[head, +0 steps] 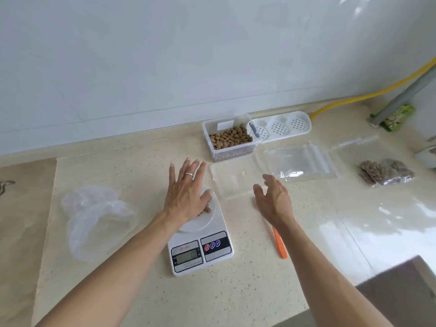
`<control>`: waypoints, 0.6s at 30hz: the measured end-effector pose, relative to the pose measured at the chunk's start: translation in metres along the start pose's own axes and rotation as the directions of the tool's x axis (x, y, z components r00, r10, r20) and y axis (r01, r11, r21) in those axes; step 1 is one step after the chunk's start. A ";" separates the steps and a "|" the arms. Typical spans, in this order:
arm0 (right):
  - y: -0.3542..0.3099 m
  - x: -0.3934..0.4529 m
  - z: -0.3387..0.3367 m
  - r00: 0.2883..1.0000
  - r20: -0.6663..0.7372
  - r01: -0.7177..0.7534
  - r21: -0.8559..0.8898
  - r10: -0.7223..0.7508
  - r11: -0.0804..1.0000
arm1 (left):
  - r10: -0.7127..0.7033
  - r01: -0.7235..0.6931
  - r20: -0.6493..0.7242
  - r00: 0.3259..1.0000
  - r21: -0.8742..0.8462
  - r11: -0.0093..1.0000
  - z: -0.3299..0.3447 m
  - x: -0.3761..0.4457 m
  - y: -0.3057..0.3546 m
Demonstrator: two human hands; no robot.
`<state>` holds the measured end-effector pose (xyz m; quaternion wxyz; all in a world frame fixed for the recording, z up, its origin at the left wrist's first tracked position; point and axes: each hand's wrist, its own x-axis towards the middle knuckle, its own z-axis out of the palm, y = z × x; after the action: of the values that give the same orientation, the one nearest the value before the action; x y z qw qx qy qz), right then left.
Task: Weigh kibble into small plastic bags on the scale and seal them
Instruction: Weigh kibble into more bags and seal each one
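Observation:
A white digital scale (200,251) stands on the counter with its display lit. My left hand (186,192) lies flat, fingers straight, over the scale's round platform, covering a small bag of kibble (207,210) of which only a few brown pieces show. My right hand (273,197) hovers open above the counter to the right of the scale, holding nothing. A clear tub of kibble (230,139) stands behind. Empty zip bags (302,162) lie to its right. Filled kibble bags (385,173) lie at the far right.
A clear lid (232,179) lies between the tub and my right hand. An orange stick-like tool (279,244) lies under my right forearm. A crumpled plastic bag (94,218) sits left of the scale. A white perforated tray (280,126) and a yellow hose (368,95) lie along the wall.

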<state>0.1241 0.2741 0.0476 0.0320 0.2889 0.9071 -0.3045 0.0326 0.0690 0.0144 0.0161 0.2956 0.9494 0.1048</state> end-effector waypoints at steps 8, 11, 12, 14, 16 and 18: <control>0.020 -0.004 0.011 0.943 0.269 -0.263 0.254 0.193 0.931 | -0.028 0.039 0.158 0.987 -0.068 0.997 0.010 0.059 0.034; 0.015 -0.005 0.019 0.910 0.355 -0.341 0.350 0.213 0.872 | -0.038 0.096 0.303 0.952 -0.180 0.979 0.010 0.068 0.036; 0.012 -0.005 0.020 0.903 0.370 -0.359 0.374 0.217 0.855 | -0.035 0.132 0.361 0.932 -0.248 0.960 0.008 0.069 0.035; 0.005 -0.005 0.017 0.907 0.369 -0.355 0.406 0.205 0.842 | -0.016 0.182 0.416 0.909 -0.363 0.914 0.000 0.068 0.033; -0.001 -0.003 0.010 0.923 0.343 -0.324 0.455 0.173 0.829 | -0.033 0.209 0.373 0.927 -0.441 0.873 -0.014 0.065 0.030; -0.010 -0.002 -0.001 0.939 0.322 -0.286 0.526 0.124 0.801 | -0.074 0.219 0.285 0.956 -0.519 0.826 -0.031 0.064 0.027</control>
<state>0.1201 0.2672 0.0537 0.1022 0.3380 0.7257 -0.5904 -0.0081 0.1206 0.0526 0.2281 0.2152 0.8902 0.3304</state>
